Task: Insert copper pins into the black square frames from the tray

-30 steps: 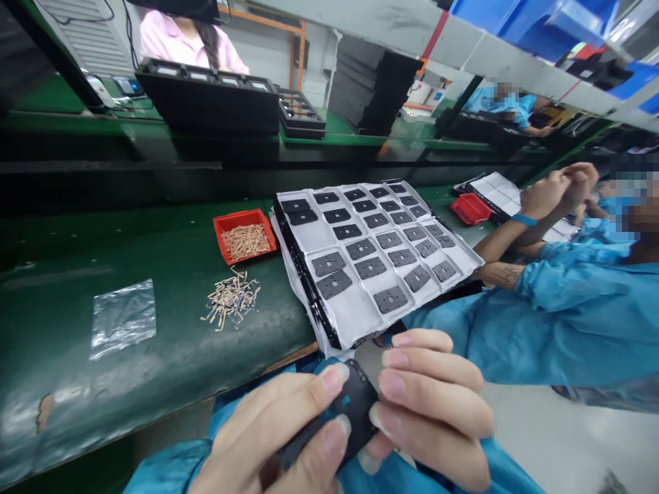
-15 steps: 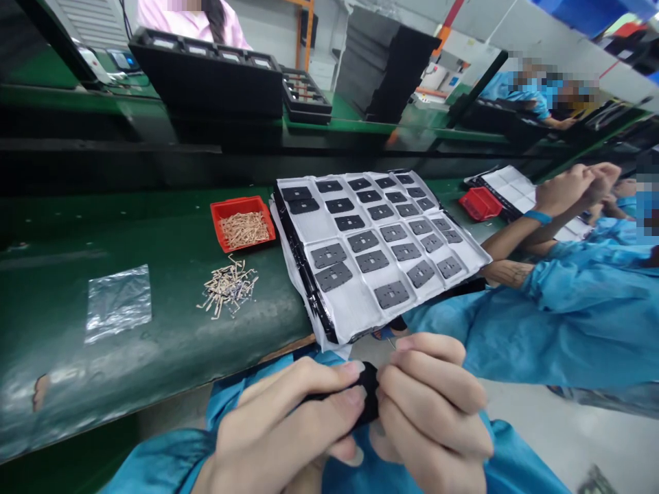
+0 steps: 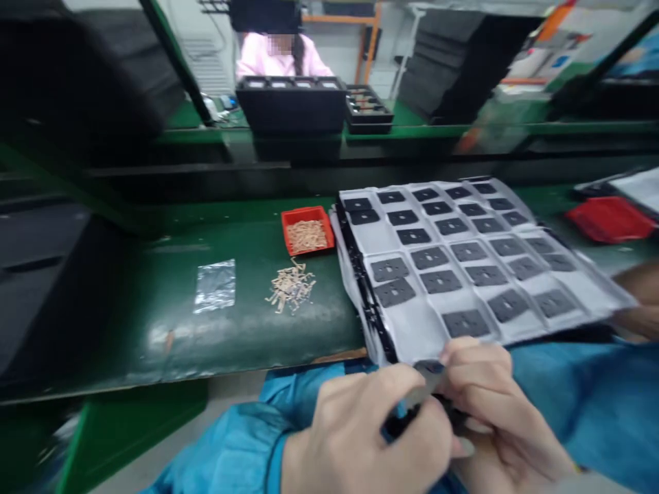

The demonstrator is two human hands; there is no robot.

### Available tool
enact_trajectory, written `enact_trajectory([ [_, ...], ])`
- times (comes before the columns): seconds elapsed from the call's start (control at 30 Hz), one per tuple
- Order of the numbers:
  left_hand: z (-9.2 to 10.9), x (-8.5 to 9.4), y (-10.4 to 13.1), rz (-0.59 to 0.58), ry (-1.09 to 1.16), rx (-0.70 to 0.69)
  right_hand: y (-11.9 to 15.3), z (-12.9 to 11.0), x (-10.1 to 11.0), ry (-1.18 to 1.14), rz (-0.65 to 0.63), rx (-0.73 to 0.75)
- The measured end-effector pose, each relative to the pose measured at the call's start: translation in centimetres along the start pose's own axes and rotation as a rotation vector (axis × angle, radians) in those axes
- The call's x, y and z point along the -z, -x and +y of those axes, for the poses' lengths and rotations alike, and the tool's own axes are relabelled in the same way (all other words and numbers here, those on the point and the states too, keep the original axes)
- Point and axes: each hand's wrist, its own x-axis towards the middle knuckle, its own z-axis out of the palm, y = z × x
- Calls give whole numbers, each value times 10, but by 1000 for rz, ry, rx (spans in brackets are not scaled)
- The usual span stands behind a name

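Low in the view, close to my body, both my hands meet around a small black part (image 3: 453, 412), mostly covered by fingers. My left hand (image 3: 375, 425) is closed on its left side, thumb and index finger pinching. Curled against the other side is my right hand (image 3: 494, 398), its fingers also closed on the part. Motion blurs its details. Just beyond the hands lies a white compartmented tray (image 3: 417, 336) with several flat dark plates (image 3: 464, 322) in its cells, some cells holding two.
A red bin (image 3: 285, 230) of small beige bent strips (image 3: 307, 235) stands left of the tray. A loose pile of strips (image 3: 292, 285) and a clear plastic bag (image 3: 215, 286) lie on the green bench (image 3: 247, 336). Another red bin (image 3: 612, 218) is at right; a person (image 3: 314, 58) sits opposite.
The view has swung left, so the tray and bins appear further right. My hands still hold the black part together, and the left hand has turned, covering more of it.
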Motion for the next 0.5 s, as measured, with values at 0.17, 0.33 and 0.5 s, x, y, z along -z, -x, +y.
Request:
enact_trajectory([
  [0.17, -68, 28, -49, 157, -114, 227, 2, 10, -14, 76, 52, -196],
  [0.33, -242, 67, -152, 148, -245, 628, -2, 18, -5, 157, -28, -502],
  [0.5, -339, 44, -186, 38, -364, 843, 22, 49, 15, 98, -213, -342],
])
